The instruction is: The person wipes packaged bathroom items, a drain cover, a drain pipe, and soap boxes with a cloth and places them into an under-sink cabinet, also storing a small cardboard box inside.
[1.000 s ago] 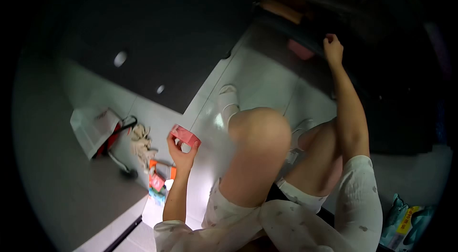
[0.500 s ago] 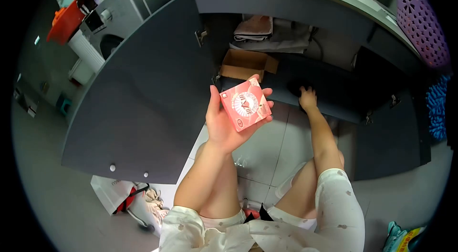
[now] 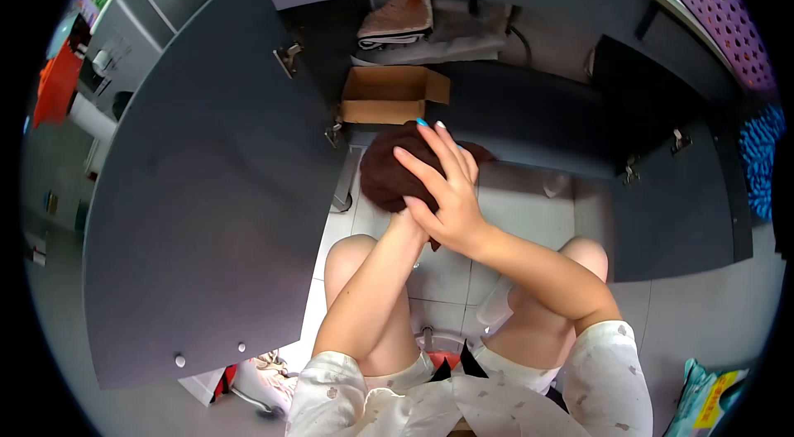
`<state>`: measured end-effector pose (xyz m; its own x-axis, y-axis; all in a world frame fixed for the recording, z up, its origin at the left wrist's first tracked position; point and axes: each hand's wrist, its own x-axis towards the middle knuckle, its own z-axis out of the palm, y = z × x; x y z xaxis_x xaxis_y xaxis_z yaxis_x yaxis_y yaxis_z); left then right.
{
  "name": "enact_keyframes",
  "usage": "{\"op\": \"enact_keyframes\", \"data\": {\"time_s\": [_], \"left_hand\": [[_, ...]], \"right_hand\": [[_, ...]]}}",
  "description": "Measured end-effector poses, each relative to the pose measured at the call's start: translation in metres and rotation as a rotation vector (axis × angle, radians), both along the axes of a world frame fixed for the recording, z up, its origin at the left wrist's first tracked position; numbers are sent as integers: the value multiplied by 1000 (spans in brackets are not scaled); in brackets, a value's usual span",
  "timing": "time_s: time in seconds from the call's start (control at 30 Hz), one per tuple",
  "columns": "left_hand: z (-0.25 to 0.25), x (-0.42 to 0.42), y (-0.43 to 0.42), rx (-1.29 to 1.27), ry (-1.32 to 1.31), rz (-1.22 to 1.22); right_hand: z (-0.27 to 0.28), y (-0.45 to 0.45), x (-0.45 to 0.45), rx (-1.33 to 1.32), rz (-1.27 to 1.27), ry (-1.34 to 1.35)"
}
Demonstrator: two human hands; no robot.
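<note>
A dark brown cloth (image 3: 387, 171) is bunched in front of the cabinet opening and covers most of my left hand (image 3: 405, 229). Only the wrist and base of that hand show, so its fingers and anything in them are hidden. My right hand (image 3: 453, 199) lies over the cloth from the right, its fingers curved across it and gripping it against the left hand. The pink box seen earlier is out of sight. Just behind the cloth, an open cardboard box (image 3: 376, 111) rests at the cabinet's front edge.
Dark cabinet doors stand open at left (image 3: 207, 189) and right (image 3: 686, 205). Folded cloths (image 3: 397, 22) lie inside at the back. A purple basket (image 3: 728, 15) and a blue fluffy duster (image 3: 761, 160) are at the right. A teal-yellow packet (image 3: 707, 404) sits on the floor.
My right hand has come out of the cabinet with the brown cloth, which now lies over my left hand. The pink box is no longer visible. The view has shifted slightly.
</note>
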<state>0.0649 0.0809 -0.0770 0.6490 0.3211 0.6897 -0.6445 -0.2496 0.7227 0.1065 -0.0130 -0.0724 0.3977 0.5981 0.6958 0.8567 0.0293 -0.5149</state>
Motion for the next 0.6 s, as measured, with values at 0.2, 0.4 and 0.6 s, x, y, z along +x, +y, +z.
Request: {"op": "enact_keyframes", "data": {"time_s": [0.2, 0.4, 0.6], "left_hand": [[2, -3, -34, -1097, 463, -252], [6, -13, -42, -435, 668, -98], [13, -13, -53, -73, 497, 253]], "right_hand": [[13, 8, 24, 11, -118, 325], [7, 0, 59, 259, -95, 1007], [22, -20, 58, 594, 113, 1500]]}}
